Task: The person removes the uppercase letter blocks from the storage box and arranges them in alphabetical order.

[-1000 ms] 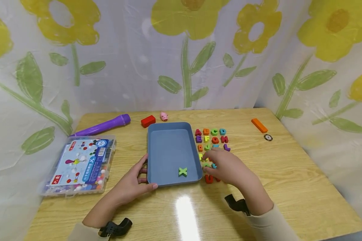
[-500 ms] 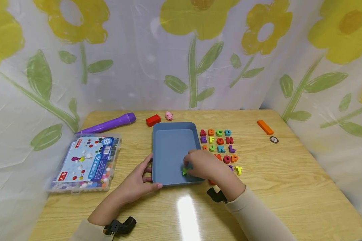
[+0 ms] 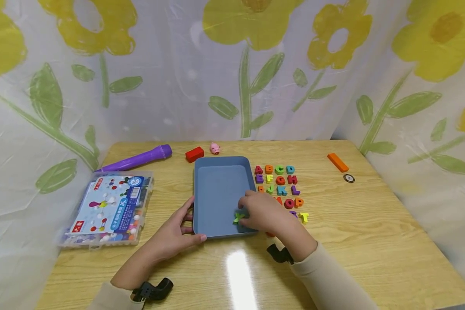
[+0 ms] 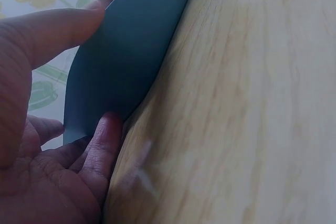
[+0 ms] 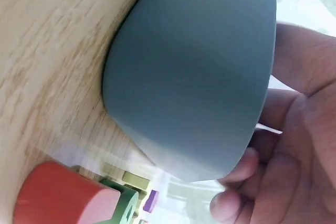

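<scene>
A blue-grey tray (image 3: 218, 185) lies on the table, with a green letter X (image 3: 237, 218) near its front right inside corner. My left hand (image 3: 176, 230) grips the tray's front left corner, thumb at the front rim and fingers along the left side. In the left wrist view, that thumb (image 4: 68, 30) lies against the tray's wall. My right hand (image 3: 261, 211) reaches over the right rim, thumb and bent fingers at the X, which they partly cover. The right wrist view shows the curled fingers (image 5: 283, 166) behind the tray's wall (image 5: 189, 77); the X is hidden there.
Colourful letters (image 3: 280, 180) stand in rows right of the tray, some hidden by my right hand. A clear case (image 3: 106, 209) and a purple microphone (image 3: 137, 158) are at left. Behind the tray are a red block (image 3: 195, 154) and pink pig (image 3: 215, 148); an orange block (image 3: 338, 162) lies far right.
My right hand has moved left from over the letters into the tray, to the green X. My left hand stays at the tray's corner. The head view has shifted slightly.
</scene>
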`<action>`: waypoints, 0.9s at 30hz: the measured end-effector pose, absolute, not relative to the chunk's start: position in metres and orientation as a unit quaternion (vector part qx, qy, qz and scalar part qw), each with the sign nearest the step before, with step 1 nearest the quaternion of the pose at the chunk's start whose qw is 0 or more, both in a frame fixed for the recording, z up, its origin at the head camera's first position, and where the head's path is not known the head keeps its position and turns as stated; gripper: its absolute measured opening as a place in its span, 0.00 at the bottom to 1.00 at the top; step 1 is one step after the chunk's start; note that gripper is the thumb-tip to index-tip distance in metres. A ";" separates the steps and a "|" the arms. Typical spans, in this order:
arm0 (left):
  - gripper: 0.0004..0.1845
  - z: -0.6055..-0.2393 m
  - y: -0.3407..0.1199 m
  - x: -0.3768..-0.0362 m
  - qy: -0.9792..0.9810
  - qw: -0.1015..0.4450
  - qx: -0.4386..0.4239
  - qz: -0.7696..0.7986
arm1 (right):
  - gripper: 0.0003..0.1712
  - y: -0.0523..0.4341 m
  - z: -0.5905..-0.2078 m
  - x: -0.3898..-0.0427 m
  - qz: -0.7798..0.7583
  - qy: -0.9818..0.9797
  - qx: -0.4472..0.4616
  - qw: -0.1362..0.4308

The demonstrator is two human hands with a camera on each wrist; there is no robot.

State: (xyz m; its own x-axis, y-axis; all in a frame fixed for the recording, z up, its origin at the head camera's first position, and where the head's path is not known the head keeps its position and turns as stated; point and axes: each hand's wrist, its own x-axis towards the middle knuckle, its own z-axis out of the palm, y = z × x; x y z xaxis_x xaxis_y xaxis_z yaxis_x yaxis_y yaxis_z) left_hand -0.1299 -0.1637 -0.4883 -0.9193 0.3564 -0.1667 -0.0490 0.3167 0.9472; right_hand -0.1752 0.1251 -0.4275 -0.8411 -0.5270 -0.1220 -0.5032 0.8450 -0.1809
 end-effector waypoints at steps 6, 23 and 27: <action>0.64 -0.487 -0.162 -0.131 0.792 0.179 0.100 0.575 | 0.16 0.124 -0.432 -0.175 -0.046 0.956 -0.277 0.078; 0.64 -0.489 -0.161 -0.132 0.785 0.185 0.099 0.582 | 0.15 0.256 -0.385 -0.142 -0.152 0.975 -0.159 0.027; 0.64 -0.489 -0.164 -0.131 0.790 0.181 0.090 0.578 | 0.14 0.284 -0.396 -0.130 -0.158 0.975 -0.141 0.071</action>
